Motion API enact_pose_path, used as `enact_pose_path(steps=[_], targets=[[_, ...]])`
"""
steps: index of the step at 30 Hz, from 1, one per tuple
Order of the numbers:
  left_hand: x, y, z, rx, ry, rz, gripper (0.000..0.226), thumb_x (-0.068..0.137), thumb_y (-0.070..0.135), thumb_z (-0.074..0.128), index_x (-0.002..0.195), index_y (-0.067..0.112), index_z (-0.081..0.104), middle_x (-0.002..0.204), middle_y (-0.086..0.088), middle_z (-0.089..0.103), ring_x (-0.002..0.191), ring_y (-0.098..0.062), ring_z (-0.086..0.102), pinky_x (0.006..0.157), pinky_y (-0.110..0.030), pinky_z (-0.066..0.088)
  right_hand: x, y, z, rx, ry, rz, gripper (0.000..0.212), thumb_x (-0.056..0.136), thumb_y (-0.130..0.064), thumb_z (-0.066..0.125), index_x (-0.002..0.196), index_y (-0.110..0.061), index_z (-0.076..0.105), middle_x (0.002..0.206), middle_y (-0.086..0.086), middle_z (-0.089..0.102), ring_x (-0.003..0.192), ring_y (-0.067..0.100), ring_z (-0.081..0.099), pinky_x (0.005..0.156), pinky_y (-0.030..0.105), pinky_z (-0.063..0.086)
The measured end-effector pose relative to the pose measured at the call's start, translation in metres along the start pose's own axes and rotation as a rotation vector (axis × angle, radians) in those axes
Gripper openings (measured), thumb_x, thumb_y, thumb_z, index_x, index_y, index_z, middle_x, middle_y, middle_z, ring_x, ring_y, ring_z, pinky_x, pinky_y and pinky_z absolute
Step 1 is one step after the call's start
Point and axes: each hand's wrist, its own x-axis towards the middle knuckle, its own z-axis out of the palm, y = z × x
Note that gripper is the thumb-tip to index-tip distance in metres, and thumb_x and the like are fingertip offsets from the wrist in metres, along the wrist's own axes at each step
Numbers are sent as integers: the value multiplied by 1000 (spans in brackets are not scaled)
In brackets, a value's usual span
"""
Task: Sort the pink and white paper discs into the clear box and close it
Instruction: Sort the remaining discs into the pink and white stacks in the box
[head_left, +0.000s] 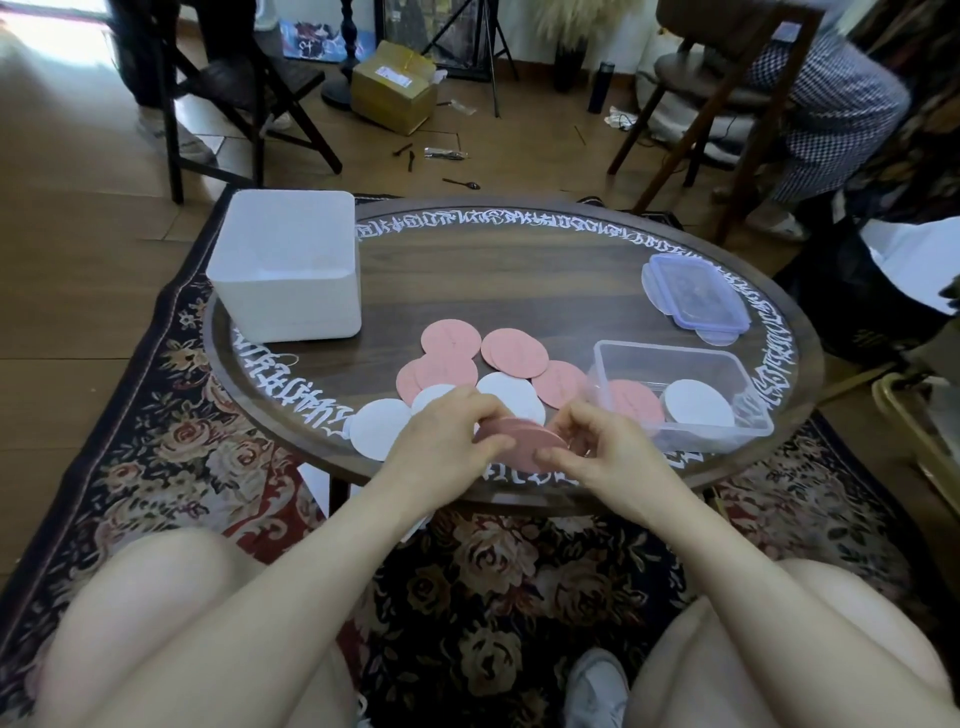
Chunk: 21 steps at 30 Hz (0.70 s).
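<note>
Knees and forearms frame the near edge; just beyond them, both hands hold a stack of pink discs over the 6 o'clock rim of the round table. The left hand pinches the stack's left edge, the right hand its right edge, each closed on the stack.

Step in hand, as judged: squaring the stack before transfer.

1. Keep thumbs below and fingers above, so no disc slides out.
2. Tap the edges level.
3. Carry the stack toward 3 o'clock and lower it flat into the clear box, onto the pink pile beside the white pile.

Loose pink discs and white discs remain at table centre. The box lid lies at 2 o'clock, not yet fitted.
</note>
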Motion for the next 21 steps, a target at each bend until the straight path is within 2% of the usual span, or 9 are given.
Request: enact_pose_path(steps=[2,4,8,12,15,21], targets=[[0,0,0,-43,-5,-8,8,81,23,68,89,26,66,79,16,53,68,1,45,68,-25,37,-1,1,0,-31,-5,-5,14,79,-21,72,77,-25,59,70,-9,61,62,9,52,65,34,46],[-1,-1,1,-46,-11,-9,10,80,22,68,88,27,67,78,17,53,67,3,45,66,-22,35,-2,1,0,-27,-7,-11,13,78,-19,73,78,-25,61,72,-9,62,62,8,52,64,32,46],[-1,2,2,-105,-48,10,11,80,20,68,86,29,67,83,13,58,66,6,46,63,-15,33,-4,-3,-3,25,-9,-36,15,78,-15,74,79,-24,63,73,-9,63,60,5,50,61,23,43],[-1,7,3,-143,-66,33,10,81,18,68,86,27,69,83,11,58,66,6,47,62,-10,34,-5,-5,-3,-2,-23,-57,14,78,-14,73,81,-24,62,76,-8,63,62,5,50,63,27,45],[-1,6,3,-118,-71,33,9,81,18,68,85,26,68,82,12,58,68,3,46,64,-13,34,-4,-3,-3,-13,-20,-46,15,78,-15,73,80,-25,62,76,-9,62,62,5,49,64,26,44],[-1,3,6,-81,-91,6,7,81,19,69,80,24,65,84,8,59,73,-8,49,74,-29,44,-4,0,-5,-91,-39,-26,13,78,-14,70,80,-22,60,74,-9,62,64,6,51,64,28,45]])
